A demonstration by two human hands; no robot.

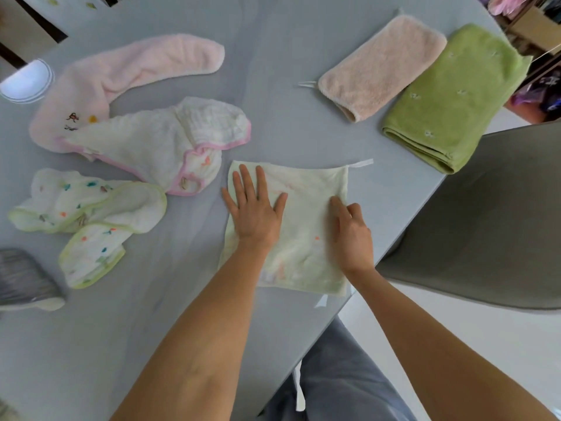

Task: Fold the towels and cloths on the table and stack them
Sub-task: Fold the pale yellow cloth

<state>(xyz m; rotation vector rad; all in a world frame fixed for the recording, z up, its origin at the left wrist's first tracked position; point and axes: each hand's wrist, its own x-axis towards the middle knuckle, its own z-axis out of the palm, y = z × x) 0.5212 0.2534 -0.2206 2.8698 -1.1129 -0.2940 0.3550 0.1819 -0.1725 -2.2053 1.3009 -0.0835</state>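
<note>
A pale yellow-green cloth (pixel 306 208) lies spread flat near the table's right edge. My left hand (pixel 255 205) presses flat on its left part with straight fingers. My right hand (pixel 352 232) rests on its right part, index finger stretched forward and the other fingers curled. At the back right lie a folded peach towel (pixel 382 68) and a folded green towel (pixel 449 98), side by side. To the left lie unfolded: a pink towel (pixel 121 77), a white cloth with pink trim (pixel 158 144), and a white cloth with green trim (pixel 88 220).
The grey table (pixel 282 56) ends just right of the spread cloth. A grey chair (pixel 485 223) stands beside that edge. A white round dish (pixel 27 82) sits at the far left. A grey striped thing (pixel 24 278) lies at the left edge.
</note>
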